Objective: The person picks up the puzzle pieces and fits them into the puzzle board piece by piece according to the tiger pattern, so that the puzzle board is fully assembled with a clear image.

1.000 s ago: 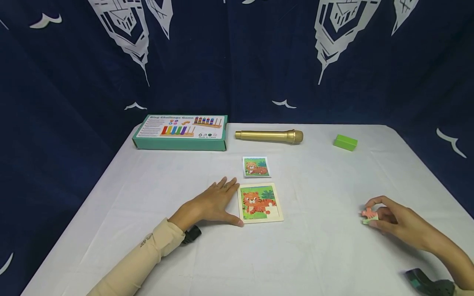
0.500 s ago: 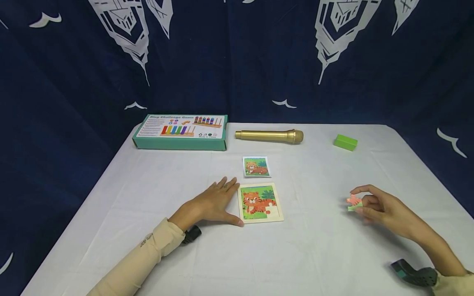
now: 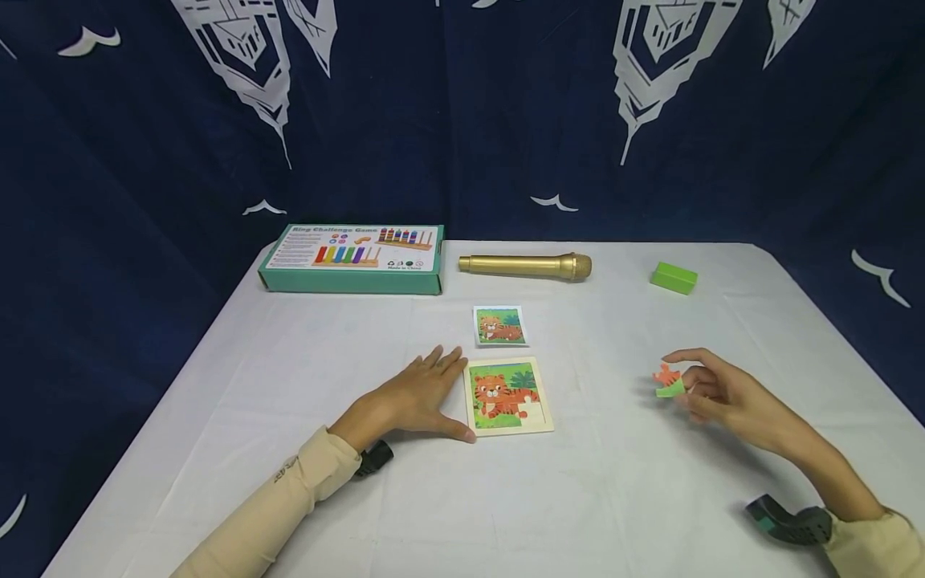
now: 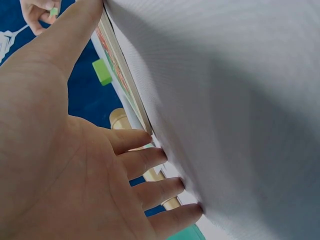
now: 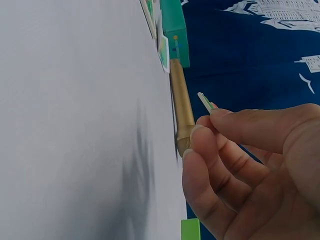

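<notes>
A square wooden jigsaw puzzle (image 3: 503, 397) with a tiger picture lies at the middle of the table; its lower right corner shows a bare gap. Along its left edge rests my left hand (image 3: 415, 397), fingers spread and straight, thumb at the near corner and index finger at the far one. To the right, above the cloth, my right hand (image 3: 737, 401) pinches an orange and green puzzle piece (image 3: 669, 381) between thumb and fingers. In the right wrist view the puzzle piece (image 5: 205, 101) appears edge-on at the thumb tip.
Just behind the puzzle lies a small tiger picture card (image 3: 501, 327). A green game box (image 3: 350, 281), a gold microphone (image 3: 523, 266) and a light green block (image 3: 674, 278) line the back of the white-covered table (image 3: 578, 498). A dark blue patterned curtain (image 3: 506, 120) hangs behind.
My right hand has moved left and slightly farther from me, carrying the puzzle piece toward the puzzle. The left hand and the puzzle have stayed in place.
</notes>
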### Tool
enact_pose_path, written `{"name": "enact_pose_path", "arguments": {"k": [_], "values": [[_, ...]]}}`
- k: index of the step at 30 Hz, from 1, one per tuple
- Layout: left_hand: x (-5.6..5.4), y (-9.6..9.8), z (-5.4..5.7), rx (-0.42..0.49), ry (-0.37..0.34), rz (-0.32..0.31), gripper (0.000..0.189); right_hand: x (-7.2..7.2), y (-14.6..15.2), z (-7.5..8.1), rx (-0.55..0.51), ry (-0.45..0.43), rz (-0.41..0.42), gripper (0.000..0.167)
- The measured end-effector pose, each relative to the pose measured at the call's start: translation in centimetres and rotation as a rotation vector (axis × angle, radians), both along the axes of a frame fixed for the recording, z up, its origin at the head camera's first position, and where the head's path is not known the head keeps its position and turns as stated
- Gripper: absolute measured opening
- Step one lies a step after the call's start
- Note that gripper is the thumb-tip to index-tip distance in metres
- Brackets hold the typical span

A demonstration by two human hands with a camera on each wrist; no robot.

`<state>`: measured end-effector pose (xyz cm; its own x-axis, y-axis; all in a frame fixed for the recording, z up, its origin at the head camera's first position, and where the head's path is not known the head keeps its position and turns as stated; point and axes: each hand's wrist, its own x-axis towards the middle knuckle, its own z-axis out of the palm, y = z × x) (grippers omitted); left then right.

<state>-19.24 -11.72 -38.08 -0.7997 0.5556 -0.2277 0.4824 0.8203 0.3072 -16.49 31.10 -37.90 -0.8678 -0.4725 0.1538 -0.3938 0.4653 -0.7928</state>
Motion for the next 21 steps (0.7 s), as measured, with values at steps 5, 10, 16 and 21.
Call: {"name": "enact_pose_path", "arguments": {"k": [5,10,16,21], "values": [[0.0,0.0,-0.1,-0.002,0.004,-0.002,0.115,-0.4,-0.4,0.0,-0.030,-0.002,0.022,0.044],[-0.1,0.0,-0.1,-0.002,0.009,-0.002,0.115,-0.7,-0.9,0.1,-0.029,-0.037,0.023,0.039],[-0.1,0.0,-0.2,-0.002,0.011,-0.002,0.116,-1.0,-1.6,0.3,-0.051,-0.060,0.049,0.035],[-0.1,0.0,-0.2,-0.002,0.012,0.000,0.116,-1.4,-2.2,0.4,-0.063,-0.053,0.082,0.034]]}}
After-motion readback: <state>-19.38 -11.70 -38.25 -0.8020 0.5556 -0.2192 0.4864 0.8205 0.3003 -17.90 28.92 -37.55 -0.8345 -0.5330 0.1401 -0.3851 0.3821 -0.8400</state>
